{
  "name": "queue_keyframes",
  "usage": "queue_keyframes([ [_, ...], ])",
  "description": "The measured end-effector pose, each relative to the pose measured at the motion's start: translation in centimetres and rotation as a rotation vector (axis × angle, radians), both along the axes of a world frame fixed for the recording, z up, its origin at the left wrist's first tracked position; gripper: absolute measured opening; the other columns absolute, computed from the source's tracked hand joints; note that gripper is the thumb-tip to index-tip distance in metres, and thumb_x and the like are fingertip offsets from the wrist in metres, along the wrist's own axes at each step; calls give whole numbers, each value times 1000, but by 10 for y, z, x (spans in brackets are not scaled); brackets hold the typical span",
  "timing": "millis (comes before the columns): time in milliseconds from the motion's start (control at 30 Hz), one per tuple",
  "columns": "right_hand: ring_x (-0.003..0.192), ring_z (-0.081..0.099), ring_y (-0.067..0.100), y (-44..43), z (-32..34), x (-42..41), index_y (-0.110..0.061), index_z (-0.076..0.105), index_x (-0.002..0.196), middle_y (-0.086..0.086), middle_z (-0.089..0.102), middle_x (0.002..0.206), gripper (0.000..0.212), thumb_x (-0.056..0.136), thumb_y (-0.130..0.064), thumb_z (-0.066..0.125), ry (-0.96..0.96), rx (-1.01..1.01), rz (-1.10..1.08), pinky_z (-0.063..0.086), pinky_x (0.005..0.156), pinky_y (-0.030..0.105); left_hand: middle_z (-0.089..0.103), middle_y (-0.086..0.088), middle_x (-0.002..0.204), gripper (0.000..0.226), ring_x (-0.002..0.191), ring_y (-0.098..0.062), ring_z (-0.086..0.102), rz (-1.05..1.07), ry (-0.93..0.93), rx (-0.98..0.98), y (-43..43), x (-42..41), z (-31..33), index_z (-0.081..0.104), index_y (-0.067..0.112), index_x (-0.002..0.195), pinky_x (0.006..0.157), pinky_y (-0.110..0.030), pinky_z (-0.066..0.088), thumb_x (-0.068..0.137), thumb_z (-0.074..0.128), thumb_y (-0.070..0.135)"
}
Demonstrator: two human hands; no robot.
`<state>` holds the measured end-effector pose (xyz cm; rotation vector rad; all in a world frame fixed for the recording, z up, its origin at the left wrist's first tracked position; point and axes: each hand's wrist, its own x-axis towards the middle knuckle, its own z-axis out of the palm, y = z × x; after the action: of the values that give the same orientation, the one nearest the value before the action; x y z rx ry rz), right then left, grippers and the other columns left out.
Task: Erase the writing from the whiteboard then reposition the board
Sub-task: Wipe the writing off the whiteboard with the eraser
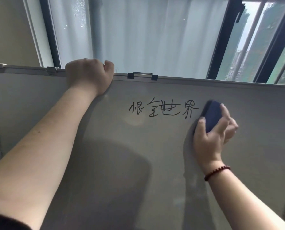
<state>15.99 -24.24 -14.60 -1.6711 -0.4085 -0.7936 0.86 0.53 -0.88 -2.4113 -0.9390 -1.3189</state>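
A large whiteboard (105, 163) with a silver frame fills the lower view. Black handwritten characters (163, 109) run across its upper middle. My left hand (90, 75) is closed over the board's top edge, left of centre, fingers curled behind it. My right hand (213, 130) holds a dark blue eraser (212, 113) flat against the board, just right of the last character. A beaded bracelet sits on my right wrist.
A black clip (142, 75) sits on the board's top rail, and a silver bracket (51, 70) lies further left. Behind the board is a window (155, 30) with dark frames; the right pane stands open to buildings and trees. A beige wall (5, 30) is at the left.
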Motion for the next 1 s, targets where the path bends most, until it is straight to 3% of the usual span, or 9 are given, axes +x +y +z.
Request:
queue_keyframes([
  [167, 123, 29, 36, 13, 10, 6, -23, 23, 151, 20, 29, 133, 66, 88, -39, 38, 38, -86, -83, 14, 110, 46, 33, -8, 48, 56, 64, -32, 46, 15, 32, -23, -1, -4, 2, 62, -1, 66, 63, -30, 30, 92, 27, 34],
  [267, 121, 27, 35, 27, 12, -10, -21, 21, 151, 21, 28, 135, 65, 91, -39, 37, -2, -149, -76, 16, 108, 47, 32, -7, 49, 56, 65, -32, 45, 32, 47, -37, -2, -6, 3, 64, -3, 70, 64, -30, 29, 91, 27, 33],
  [400, 109, 31, 31, 69, 12, -56, -13, 35, 146, 26, 37, 132, 60, 91, -32, 48, -270, -343, -20, 24, 95, 44, 45, -11, 57, 56, 70, -31, 46, 26, 78, -69, -3, -5, 6, 64, 0, 74, 66, -31, 31, 90, 24, 35],
  [533, 103, 42, 34, 109, -13, -106, -18, 45, 142, 17, 32, 129, 59, 85, -33, 56, -670, -612, 158, 36, 84, 44, 65, -26, 86, 58, 74, -30, 44, 21, 85, -93, -5, -6, 8, 67, 0, 83, 68, -31, 32, 90, 23, 36],
  [667, 102, 42, 27, 121, -24, -122, -22, 45, 142, 10, 31, 129, 60, 85, -33, 56, -838, -714, 269, 37, 82, 41, 46, -13, 60, 58, 70, -30, 45, 18, 68, -51, -1, -7, 5, 68, -1, 78, 65, -31, 31, 90, 23, 35],
  [767, 101, 44, 31, 107, -12, -97, -24, 46, 140, 12, 37, 128, 57, 84, -30, 58, -715, -572, 119, 37, 82, 41, 39, -10, 54, 55, 67, -31, 45, 3, 65, -14, -2, -5, 2, 64, 1, 71, 63, -30, 30, 91, 25, 33],
  [867, 107, 39, 34, 68, -1, -50, -18, 41, 143, 23, 43, 130, 59, 88, -31, 57, -373, -395, -106, 30, 91, 43, 35, -8, 48, 52, 63, -31, 45, -2, 42, 8, -1, -5, 1, 60, 2, 64, 61, -29, 27, 91, 27, 32],
  [1000, 118, 25, 31, 23, 3, -12, -15, 25, 151, 28, 32, 138, 62, 93, -31, 41, 8, -237, -220, 16, 105, 48, 37, -7, 49, 50, 62, -31, 45, -7, 51, 15, 0, -3, 2, 57, 5, 60, 59, -29, 26, 89, 28, 33],
])
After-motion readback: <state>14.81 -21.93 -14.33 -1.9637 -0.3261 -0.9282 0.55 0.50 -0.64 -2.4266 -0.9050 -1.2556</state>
